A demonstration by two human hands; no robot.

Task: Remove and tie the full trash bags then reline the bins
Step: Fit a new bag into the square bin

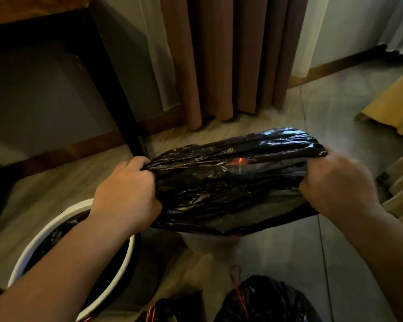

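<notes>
A black trash bag point(230, 189) is stretched mid-frame between two hands; the left hand point(126, 194) clenches one bunched edge, the motion-blurred right hand point(337, 182) grips the other; near left, a forearm half hides a lined white bin point(33, 242); the near edge crops a drawstring bag point(263, 300); beneath the stretched bag, a pale shape point(207, 244) is indistinct.

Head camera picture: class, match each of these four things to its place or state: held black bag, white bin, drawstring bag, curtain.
Things: 1 black bag; 2 white bin; 3 drawstring bag; 4 curtain.
States: A hangs at the top; B lies on the floor, bottom edge; C stretched between left hand and right hand; D lined in black, lower left.
Pairs: 1-C; 2-D; 3-B; 4-A.
</notes>
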